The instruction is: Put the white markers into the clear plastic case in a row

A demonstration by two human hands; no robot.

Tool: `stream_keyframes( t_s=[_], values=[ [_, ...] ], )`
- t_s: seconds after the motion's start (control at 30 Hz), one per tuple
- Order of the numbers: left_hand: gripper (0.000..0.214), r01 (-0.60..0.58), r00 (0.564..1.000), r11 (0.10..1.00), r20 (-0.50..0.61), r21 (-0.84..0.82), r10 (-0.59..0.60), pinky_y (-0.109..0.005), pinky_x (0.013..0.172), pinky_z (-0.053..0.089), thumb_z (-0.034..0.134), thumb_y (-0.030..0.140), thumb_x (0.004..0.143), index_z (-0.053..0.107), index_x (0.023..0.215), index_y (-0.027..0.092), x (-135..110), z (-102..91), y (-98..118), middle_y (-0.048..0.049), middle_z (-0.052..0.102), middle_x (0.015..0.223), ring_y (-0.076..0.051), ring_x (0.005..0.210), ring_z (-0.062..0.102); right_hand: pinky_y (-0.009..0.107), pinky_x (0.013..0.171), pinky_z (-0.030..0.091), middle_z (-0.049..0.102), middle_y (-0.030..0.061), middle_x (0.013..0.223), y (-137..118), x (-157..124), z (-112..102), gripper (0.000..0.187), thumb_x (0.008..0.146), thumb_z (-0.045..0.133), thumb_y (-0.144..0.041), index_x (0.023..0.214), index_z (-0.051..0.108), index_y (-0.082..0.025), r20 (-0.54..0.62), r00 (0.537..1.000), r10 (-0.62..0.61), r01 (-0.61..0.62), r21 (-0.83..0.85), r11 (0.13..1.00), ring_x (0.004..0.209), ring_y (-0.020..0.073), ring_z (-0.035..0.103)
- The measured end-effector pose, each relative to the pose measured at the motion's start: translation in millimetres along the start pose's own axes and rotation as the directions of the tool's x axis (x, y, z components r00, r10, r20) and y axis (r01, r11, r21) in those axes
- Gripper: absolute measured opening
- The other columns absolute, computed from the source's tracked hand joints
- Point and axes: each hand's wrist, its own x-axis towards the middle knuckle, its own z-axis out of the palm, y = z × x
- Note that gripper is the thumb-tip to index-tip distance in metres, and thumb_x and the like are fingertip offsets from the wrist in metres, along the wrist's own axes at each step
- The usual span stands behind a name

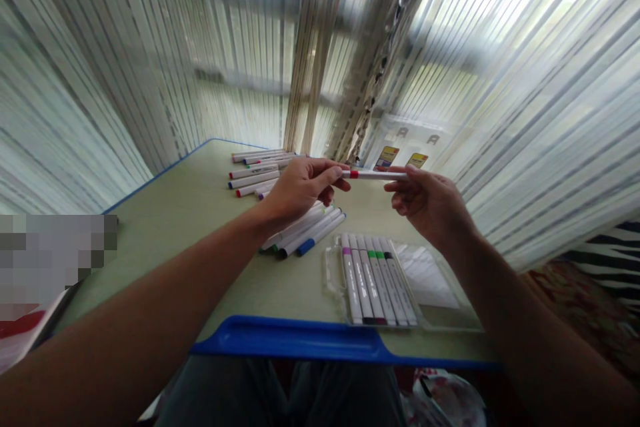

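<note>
A white marker with a red band (377, 175) is held level above the table between both hands. My left hand (305, 185) pinches its left end, and my right hand (431, 199) grips the right end between thumb and fingers. Beneath my left hand lie loose white markers (313, 230) with coloured ends, one of them blue, partly covered by the hand and wrist. Below and between the hands, a clear plastic case (336, 273) lies open, with several markers (370, 280) lined up side by side in its left part.
More loose markers (255, 177) are spread on the table's far side. A clear package with yellow labels (407, 140) stands at the back against the striped curtain (240, 67). The pale green table (170, 213) has a blue edge and a blue tray (300, 339) in front.
</note>
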Motion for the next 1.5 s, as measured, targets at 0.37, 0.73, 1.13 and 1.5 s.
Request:
stream_keyframes(
  t_s=[0.37,0.73,1.13,1.5],
  values=[
    [0.019,-0.036,0.999,0.994,0.023,0.107,0.034,-0.020,0.048,0.040,0.069,0.026,0.087,0.074,0.093,0.009,-0.5,-2.2,-1.7,-0.0036,0.068,0.069,-0.006,0.050,0.051,0.021,0.037,0.045,0.076,0.0071,0.069,3.8,-3.1,3.3,0.019,0.077,0.078,-0.034,0.084,0.078,-0.017,0.046,0.997,-0.054,0.057,-0.063,0.996,0.045,0.0116,0.064],
    [0.019,-0.013,0.999,0.990,0.051,0.143,0.006,-0.021,0.051,0.045,0.071,0.028,0.084,0.072,0.087,0.008,-2.4,0.0,0.6,-0.0050,0.070,0.073,-0.007,0.052,0.055,0.020,0.038,0.047,0.077,0.0080,0.070,3.2,-7.1,5.6,0.021,0.076,0.081,-0.034,0.085,0.079,-0.015,0.119,0.991,-0.057,0.064,-0.062,0.996,0.044,0.0119,0.065],
    [0.021,-0.028,0.988,0.974,0.155,0.224,-0.008,-0.018,0.048,0.040,0.072,0.028,0.082,0.074,0.085,0.007,-7.8,11.3,1.7,-0.0029,0.067,0.066,-0.006,0.051,0.052,0.021,0.040,0.048,0.073,0.0049,0.064,11.5,-8.1,3.1,0.023,0.071,0.086,-0.033,0.084,0.079,-0.015,0.201,0.971,-0.129,0.187,-0.301,0.935,0.045,0.0112,0.062],
    [0.021,-0.043,0.985,0.971,0.175,0.235,0.001,-0.018,0.047,0.041,0.072,0.026,0.082,0.074,0.090,0.007,-7.9,15.0,-3.2,-0.0032,0.067,0.069,-0.006,0.050,0.052,0.019,0.036,0.028,0.056,-0.0023,0.048,11.0,-9.3,4.5,0.025,0.068,0.088,-0.037,0.074,0.078,-0.015,0.152,0.966,-0.211,0.260,-0.517,0.816,0.040,0.0054,0.043]
  ],
)
